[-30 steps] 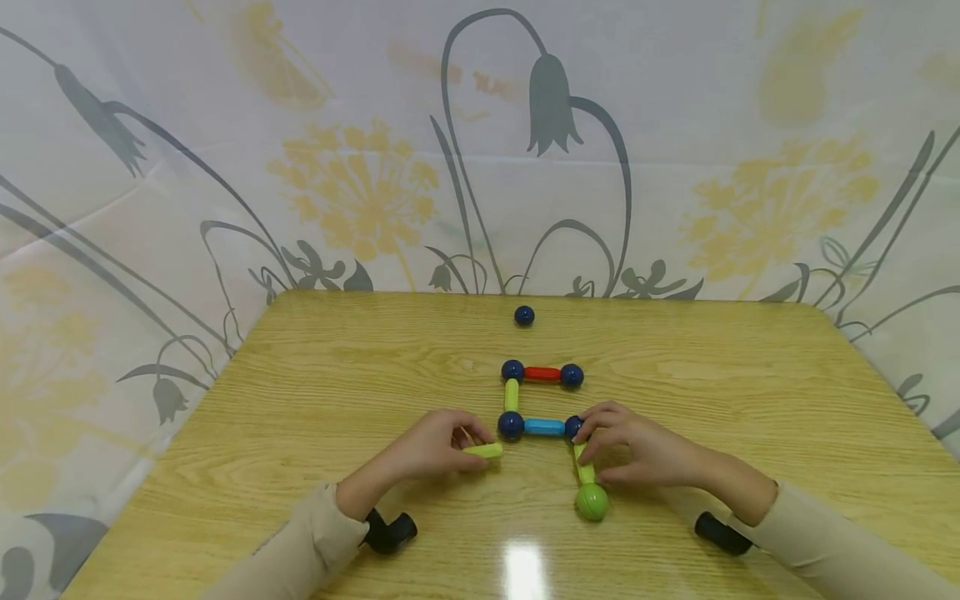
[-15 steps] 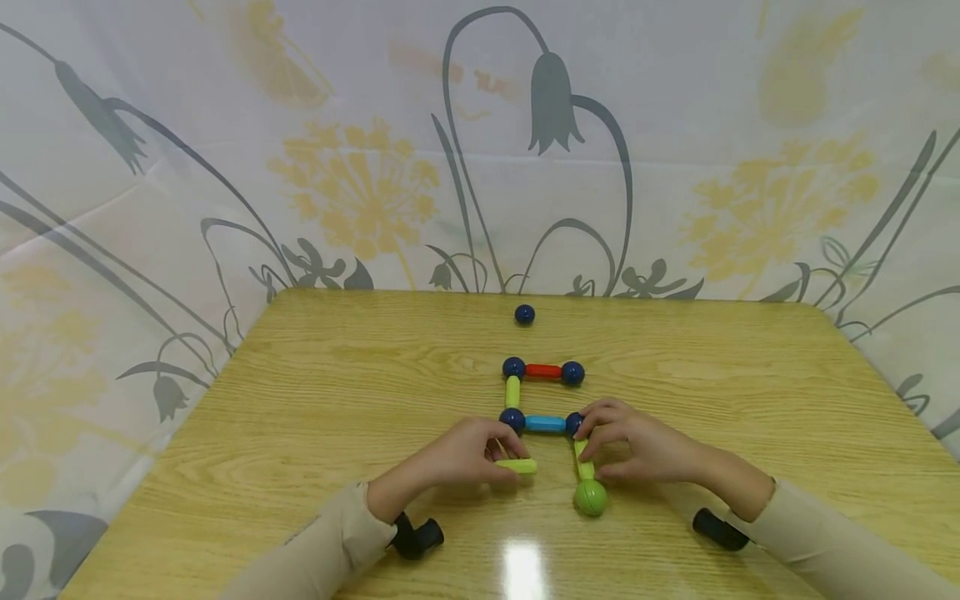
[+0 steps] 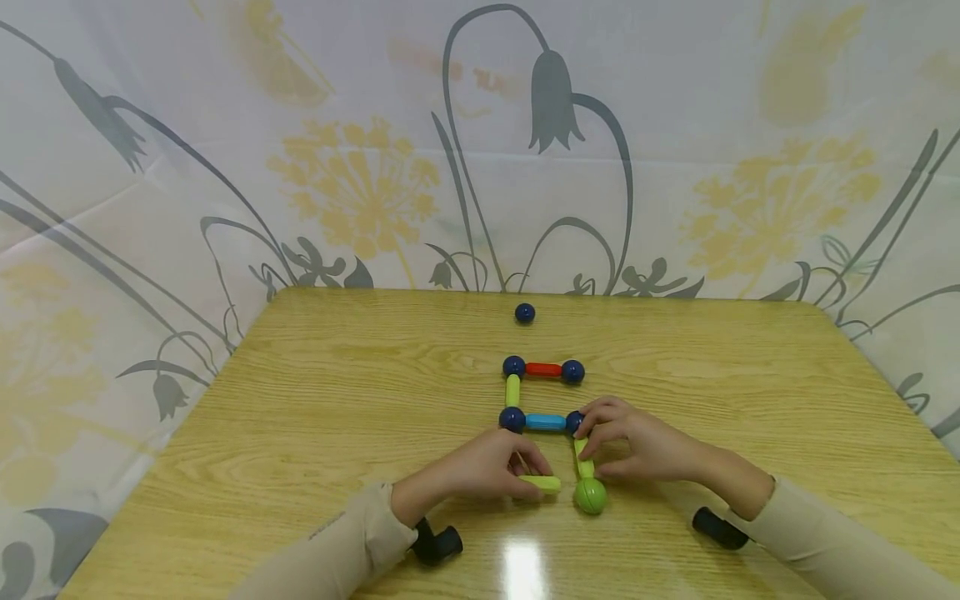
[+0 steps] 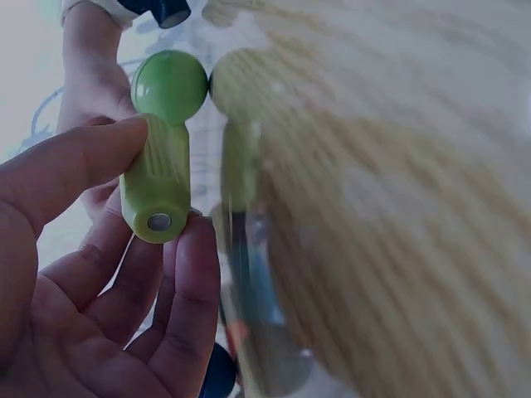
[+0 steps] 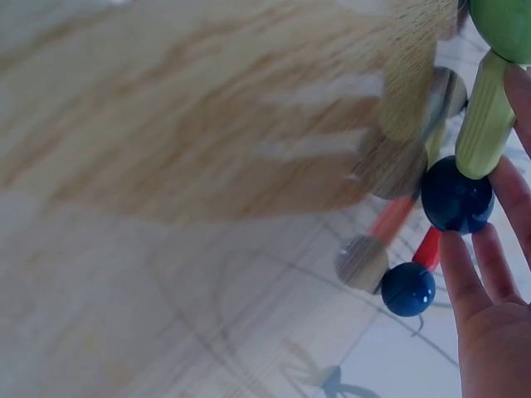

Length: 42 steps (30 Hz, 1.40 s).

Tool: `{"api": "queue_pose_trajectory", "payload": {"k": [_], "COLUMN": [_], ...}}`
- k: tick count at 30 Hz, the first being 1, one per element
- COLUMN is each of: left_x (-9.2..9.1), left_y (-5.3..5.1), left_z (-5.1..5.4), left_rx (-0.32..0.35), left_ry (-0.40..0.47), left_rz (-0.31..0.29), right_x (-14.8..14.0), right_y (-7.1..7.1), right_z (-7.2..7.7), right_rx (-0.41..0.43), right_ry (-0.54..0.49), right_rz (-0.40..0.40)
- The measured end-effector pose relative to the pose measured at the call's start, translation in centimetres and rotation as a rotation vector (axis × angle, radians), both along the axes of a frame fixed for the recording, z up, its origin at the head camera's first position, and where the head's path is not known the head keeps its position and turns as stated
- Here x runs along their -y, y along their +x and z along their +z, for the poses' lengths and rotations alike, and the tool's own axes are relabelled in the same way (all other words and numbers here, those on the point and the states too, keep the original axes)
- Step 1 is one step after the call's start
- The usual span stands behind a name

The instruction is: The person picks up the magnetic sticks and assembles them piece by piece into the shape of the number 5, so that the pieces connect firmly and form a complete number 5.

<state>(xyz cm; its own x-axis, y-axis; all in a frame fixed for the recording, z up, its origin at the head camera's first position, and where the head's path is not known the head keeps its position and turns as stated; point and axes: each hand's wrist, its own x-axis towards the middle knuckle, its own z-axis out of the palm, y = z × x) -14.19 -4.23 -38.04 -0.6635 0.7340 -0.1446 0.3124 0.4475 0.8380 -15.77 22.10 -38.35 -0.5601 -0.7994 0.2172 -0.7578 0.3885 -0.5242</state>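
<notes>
My left hand [image 3: 498, 468] pinches a yellow-green magnetic rod [image 3: 547, 483] between thumb and fingers; its metal end shows in the left wrist view. The rod's far end points at a green ball [image 3: 591, 496]; whether they touch I cannot tell. That ball tips another yellow-green rod [image 3: 585, 463], which my right hand [image 3: 641, 446] holds, fingertips also on the dark blue ball [image 5: 458, 196] at its other end. From there a light blue rod [image 3: 545, 422] runs left to a blue ball [image 3: 512, 419]. A third yellow-green rod [image 3: 513, 392] and a red rod [image 3: 543, 369] continue the figure.
A loose dark blue ball [image 3: 525, 313] lies near the back edge of the wooden table [image 3: 360, 358]. Behind stands a flower-patterned cloth [image 3: 360, 83]. Black wrist devices [image 3: 720, 529] sit under both sleeves.
My left hand has carried its rod right and toward the near side, up close to the green ball. The right hand stays in place on the figure.
</notes>
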Motion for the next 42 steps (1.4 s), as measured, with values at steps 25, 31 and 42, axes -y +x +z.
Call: {"api": "queue_pose_trajectory", "payload": {"k": [25, 31, 42], "left_x": [-1.6, -1.5, -1.0], "left_y": [0.4, 0.1, -0.1], "left_z": [-0.2, -0.6, -0.2], "left_rx": [0.050, 0.055, 0.076], "left_ry": [-0.040, -0.028, 0.013], "left_rz": [-0.013, -0.019, -0.007], "right_x": [-0.5, -0.3, 0.0], "right_y": [0.9, 1.3, 1.7], "right_z": [0.5, 0.3, 0.4], "right_rx": [0.052, 0.094, 0.129], "right_ry": [0.027, -0.005, 0.015], "right_rz": [0.051, 0.050, 0.030]}}
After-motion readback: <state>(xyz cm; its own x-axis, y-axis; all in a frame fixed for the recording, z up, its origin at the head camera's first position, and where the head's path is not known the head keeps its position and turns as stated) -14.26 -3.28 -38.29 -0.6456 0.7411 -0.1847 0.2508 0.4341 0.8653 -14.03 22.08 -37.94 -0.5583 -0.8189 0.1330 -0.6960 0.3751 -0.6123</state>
